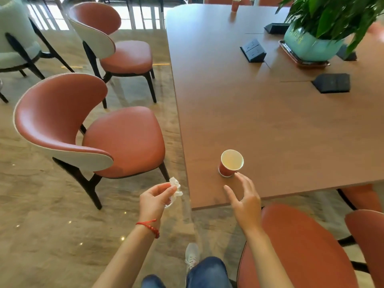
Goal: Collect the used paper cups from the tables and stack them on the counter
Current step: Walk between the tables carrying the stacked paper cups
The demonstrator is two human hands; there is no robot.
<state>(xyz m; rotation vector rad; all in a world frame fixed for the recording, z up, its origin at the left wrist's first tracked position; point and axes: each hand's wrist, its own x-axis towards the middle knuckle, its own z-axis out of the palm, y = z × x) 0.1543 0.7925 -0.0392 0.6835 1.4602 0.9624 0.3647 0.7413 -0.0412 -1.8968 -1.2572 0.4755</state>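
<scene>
Crumpled white tissue is pinched in the left hand; the right hand is spread open just short of the red paper cup with white interior, upright near the counter's near-left corner. A hasty reach could tip this light cup over. Another red paper cup is seen at the far edge.

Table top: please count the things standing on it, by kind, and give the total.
Paper cups: 2, near cup, far cup
Potted plants: 1, plant pot
Pop-up socket boxes clearly in view: 3
Total: 6
</scene>
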